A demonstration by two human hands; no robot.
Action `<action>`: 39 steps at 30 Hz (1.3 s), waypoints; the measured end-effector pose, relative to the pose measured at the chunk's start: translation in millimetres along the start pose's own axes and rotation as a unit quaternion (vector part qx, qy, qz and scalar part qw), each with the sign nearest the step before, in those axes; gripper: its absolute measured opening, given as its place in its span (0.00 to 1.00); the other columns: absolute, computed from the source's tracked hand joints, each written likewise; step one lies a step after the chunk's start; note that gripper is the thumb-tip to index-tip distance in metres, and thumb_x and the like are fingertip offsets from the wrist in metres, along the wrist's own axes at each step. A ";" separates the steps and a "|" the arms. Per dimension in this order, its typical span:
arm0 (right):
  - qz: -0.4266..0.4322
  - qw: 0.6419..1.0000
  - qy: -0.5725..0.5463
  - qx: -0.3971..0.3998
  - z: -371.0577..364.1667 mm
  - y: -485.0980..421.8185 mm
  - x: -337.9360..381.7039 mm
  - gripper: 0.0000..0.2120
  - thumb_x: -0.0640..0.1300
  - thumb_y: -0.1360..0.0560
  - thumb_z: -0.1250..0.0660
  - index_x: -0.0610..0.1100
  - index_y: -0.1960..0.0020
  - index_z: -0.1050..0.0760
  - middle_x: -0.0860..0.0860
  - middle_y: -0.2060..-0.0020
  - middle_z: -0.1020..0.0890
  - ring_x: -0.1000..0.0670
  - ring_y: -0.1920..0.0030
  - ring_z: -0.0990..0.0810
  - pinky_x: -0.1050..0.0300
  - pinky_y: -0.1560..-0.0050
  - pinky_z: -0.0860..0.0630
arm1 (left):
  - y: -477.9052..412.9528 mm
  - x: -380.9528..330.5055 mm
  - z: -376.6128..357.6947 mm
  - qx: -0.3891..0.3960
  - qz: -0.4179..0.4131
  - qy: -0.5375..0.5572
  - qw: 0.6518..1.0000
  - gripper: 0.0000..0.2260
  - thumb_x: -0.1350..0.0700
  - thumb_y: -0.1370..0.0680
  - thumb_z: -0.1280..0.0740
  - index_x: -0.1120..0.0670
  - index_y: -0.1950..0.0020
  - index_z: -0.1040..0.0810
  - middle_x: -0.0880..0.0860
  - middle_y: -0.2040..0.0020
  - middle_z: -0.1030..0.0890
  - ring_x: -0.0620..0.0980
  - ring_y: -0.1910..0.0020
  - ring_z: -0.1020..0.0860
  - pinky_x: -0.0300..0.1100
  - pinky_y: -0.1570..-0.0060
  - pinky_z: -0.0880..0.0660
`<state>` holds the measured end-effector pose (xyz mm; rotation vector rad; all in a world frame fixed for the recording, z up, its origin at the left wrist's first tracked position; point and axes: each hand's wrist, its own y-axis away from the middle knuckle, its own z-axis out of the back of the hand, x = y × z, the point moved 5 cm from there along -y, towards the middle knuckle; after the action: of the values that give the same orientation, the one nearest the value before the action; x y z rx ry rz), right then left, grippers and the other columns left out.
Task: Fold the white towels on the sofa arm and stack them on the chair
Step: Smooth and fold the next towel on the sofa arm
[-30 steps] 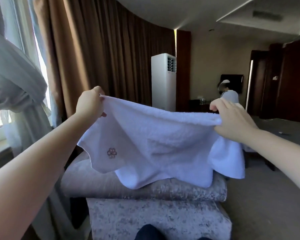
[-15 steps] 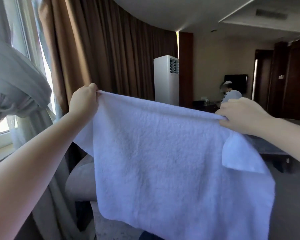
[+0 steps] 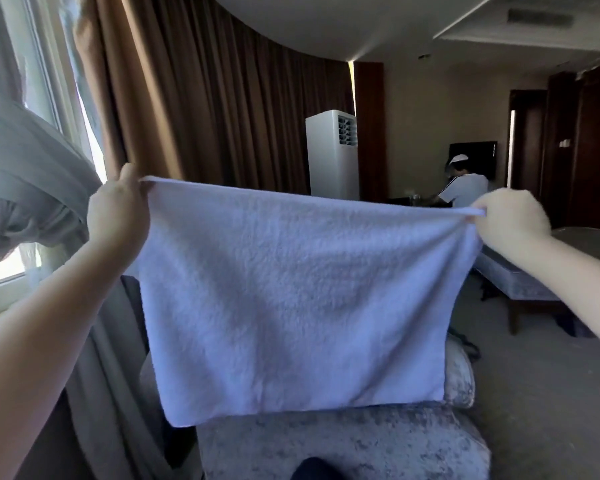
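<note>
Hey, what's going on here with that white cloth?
A person is in the middle of folding towels. The left hand and the right hand each pinch a top corner of a white towel, holding it stretched out so it hangs flat in the air over the grey sofa arm. It has not been laid down or stacked yet. Another person is farther back in the room.

Curtained room backdrop
Brown curtains (image 3: 222, 116) line the curved wall beside a window (image 3: 4, 268) with a grey drape (image 3: 25, 188); a white air-conditioner tower (image 3: 329, 157) stands near a person in a white cap (image 3: 465, 188) and a dark screen (image 3: 471, 150).
</note>
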<state>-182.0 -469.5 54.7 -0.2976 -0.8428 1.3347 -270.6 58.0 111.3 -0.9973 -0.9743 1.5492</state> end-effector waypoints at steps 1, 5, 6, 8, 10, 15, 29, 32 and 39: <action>0.016 0.998 -0.042 -0.046 10.5 -0.7 4.2 0.14 0.29 0.29 0.40 0.37 0.52 0.18 0.35 0.55 0.20 0.35 0.52 0.21 0.51 0.57 0.27 | -2.9 1.0 6.4 -0.016 0.004 0.014 1.000 0.06 0.61 0.18 0.42 0.65 0.49 0.30 0.71 0.56 0.25 0.70 0.57 0.26 0.55 0.61 0.37; 0.026 0.957 -0.206 -0.201 46.2 0.1 -0.3 0.19 0.33 0.29 0.44 0.37 0.45 0.19 0.34 0.49 0.20 0.34 0.47 0.23 0.50 0.51 0.28 | -15.3 2.4 30.1 -0.084 -0.005 0.053 0.995 0.11 0.56 0.18 0.41 0.65 0.48 0.28 0.70 0.51 0.26 0.68 0.53 0.27 0.57 0.55 0.34; 0.022 0.950 -0.217 -0.222 48.3 -2.0 -2.4 0.18 0.34 0.29 0.45 0.35 0.45 0.20 0.33 0.48 0.21 0.34 0.47 0.24 0.50 0.50 0.29 | -18.1 0.5 32.2 -0.090 -0.012 0.058 0.994 0.12 0.56 0.18 0.40 0.65 0.48 0.27 0.69 0.50 0.26 0.67 0.52 0.27 0.56 0.54 0.35; 0.001 0.945 -0.221 -0.240 44.3 -7.8 -6.0 0.16 0.34 0.27 0.45 0.34 0.46 0.22 0.32 0.46 0.24 0.34 0.47 0.26 0.49 0.50 0.32 | -24.9 -3.8 27.9 -0.086 -0.037 0.066 0.993 0.12 0.56 0.18 0.40 0.66 0.47 0.27 0.69 0.49 0.26 0.67 0.51 0.27 0.55 0.53 0.36; -0.015 0.944 -0.224 -0.243 34.3 -14.8 -9.4 0.14 0.35 0.27 0.46 0.34 0.48 0.24 0.33 0.46 0.25 0.34 0.47 0.27 0.48 0.51 0.33 | -31.6 -5.5 12.1 -0.066 -0.074 0.062 0.993 0.13 0.55 0.18 0.40 0.67 0.48 0.27 0.70 0.50 0.25 0.67 0.51 0.27 0.57 0.52 0.34; 0.002 0.969 -0.177 -0.172 -28.0 -36.6 -19.1 0.18 0.45 0.28 0.46 0.35 0.49 0.24 0.32 0.49 0.26 0.32 0.49 0.27 0.44 0.52 0.29 | -27.0 -8.3 -56.4 0.061 -0.143 0.025 0.987 0.11 0.57 0.18 0.39 0.65 0.55 0.30 0.68 0.55 0.27 0.67 0.54 0.26 0.57 0.58 0.32; -0.068 0.987 -0.099 0.102 -294.0 -60.8 -64.8 0.15 0.32 0.24 0.44 0.38 0.47 0.20 0.39 0.44 0.25 0.37 0.48 0.25 0.51 0.53 0.30 | 92.2 3.9 -347.3 0.396 -0.016 -0.015 0.918 0.16 0.57 0.20 0.38 0.57 0.32 0.31 0.57 0.34 0.28 0.61 0.38 0.26 0.52 0.46 0.27; -0.033 0.984 -0.103 0.142 -322.3 -52.2 -66.6 0.17 0.39 0.24 0.45 0.37 0.44 0.21 0.38 0.42 0.23 0.38 0.45 0.24 0.51 0.48 0.29 | 122.3 2.1 -372.2 0.456 -0.028 -0.030 0.889 0.24 0.55 0.21 0.35 0.54 0.25 0.36 0.54 0.26 0.35 0.61 0.34 0.27 0.55 0.40 0.29; 0.044 0.975 -0.207 0.075 -297.4 25.0 -74.6 0.12 0.32 0.24 0.38 0.38 0.43 0.22 0.46 0.40 0.25 0.46 0.45 0.22 0.58 0.45 0.30 | 179.6 -38.0 -311.5 0.329 -0.145 0.089 0.929 0.14 0.55 0.21 0.39 0.58 0.39 0.23 0.57 0.38 0.22 0.61 0.42 0.24 0.59 0.35 0.36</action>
<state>3.1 -453.6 -190.5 0.0681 -1.0756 1.5620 -29.2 22.6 -155.6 -0.4761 -0.3935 1.3611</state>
